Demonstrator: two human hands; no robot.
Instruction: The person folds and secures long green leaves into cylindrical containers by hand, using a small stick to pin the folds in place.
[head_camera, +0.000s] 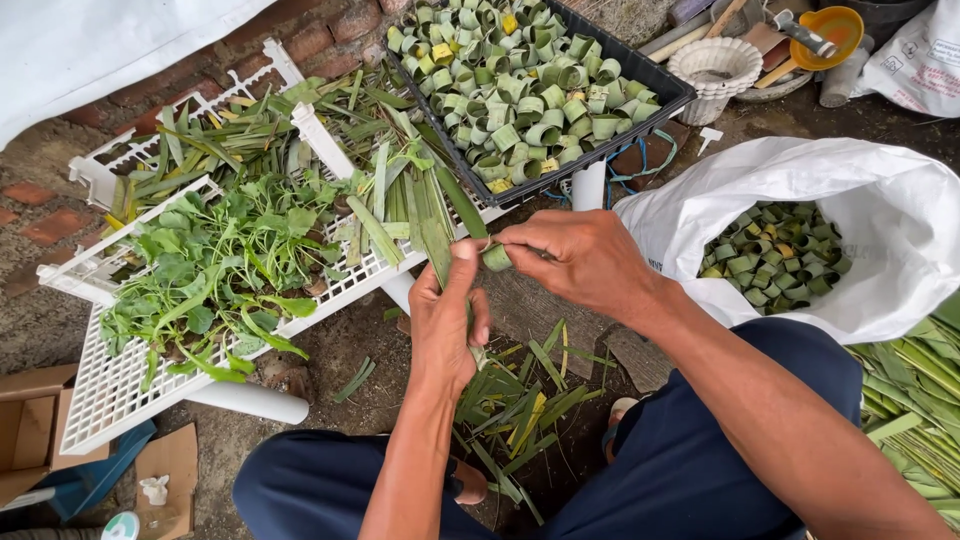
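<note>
Both hands meet over the middle of the scene: the left hand (447, 325) pinches a long green leaf strip (436, 245) upright in closed fingers, while the right hand (585, 258) closes its fingers on the half-rolled leaf ring (497, 257) at the strip's top. Much looks already made (the black tray (655, 75) at the far side is heaped with finished rings, and the white sack (900, 215) on the right holds more). Plenty seems left: uncut leaves lie on the white rack (110, 390) to the left, and trimmings litter the ground (360, 340) near the knees.
</note>
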